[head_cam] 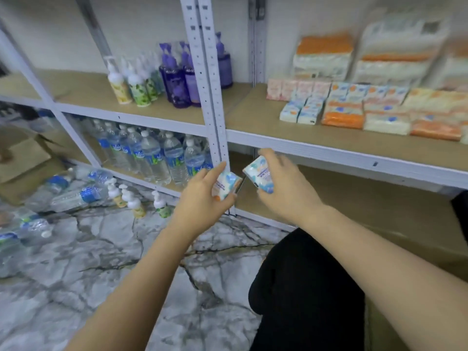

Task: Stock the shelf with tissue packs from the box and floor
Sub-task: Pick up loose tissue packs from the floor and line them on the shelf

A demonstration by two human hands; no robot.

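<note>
— What do the hands hold?
— The left hand (202,196) has its grip around one small tissue pack (228,184). The right hand (281,188) grips another pack (258,174), both near the white shelf post (217,138).
— What's around?
— Tissue packs (367,115) far right on the shelf (329,145); water bottles (152,155) left; maybe soap bottles (134,201) on the floor (101,249).

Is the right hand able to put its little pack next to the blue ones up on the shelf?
Probably yes. The right hand already grips a tissue pack, and bare shelf lies open beside the blue packs.
</note>
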